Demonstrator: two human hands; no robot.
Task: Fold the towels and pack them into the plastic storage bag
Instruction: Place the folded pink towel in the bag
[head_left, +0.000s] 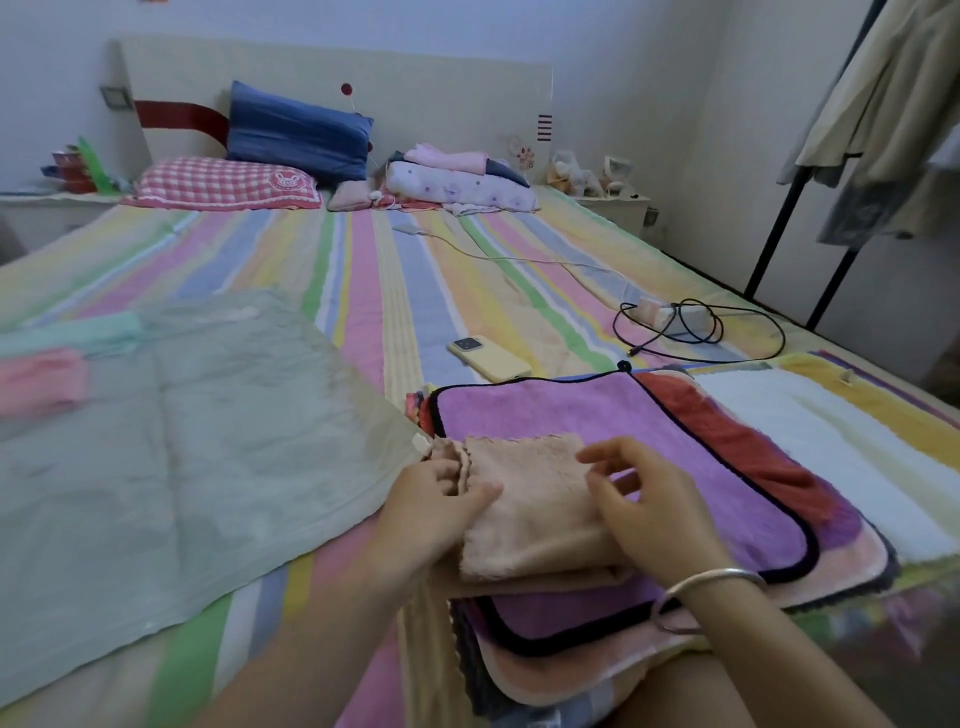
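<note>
A folded beige towel (530, 499) lies on top of a purple towel (613, 431) with a black border, which tops a stack of several towels. My left hand (436, 499) pinches the beige towel's left edge between thumb and fingers. Just over its right side hovers my right hand (639, 493), fingers loosely spread and holding nothing. A red towel (727, 431) and a white towel (810, 441) lie to the right. The large clear plastic storage bag (171, 441) lies flat on the bed to the left, with a pink towel (41, 382) and a mint one (72, 330) inside.
A yellow phone (488, 356) lies on the striped bed sheet (363, 280) behind the stack. A black cable and charger (680, 322) sit at the right. Pillows (228, 184) and folded bedding (457, 179) are at the headboard. Clothes hang on a rack (883, 114) at right.
</note>
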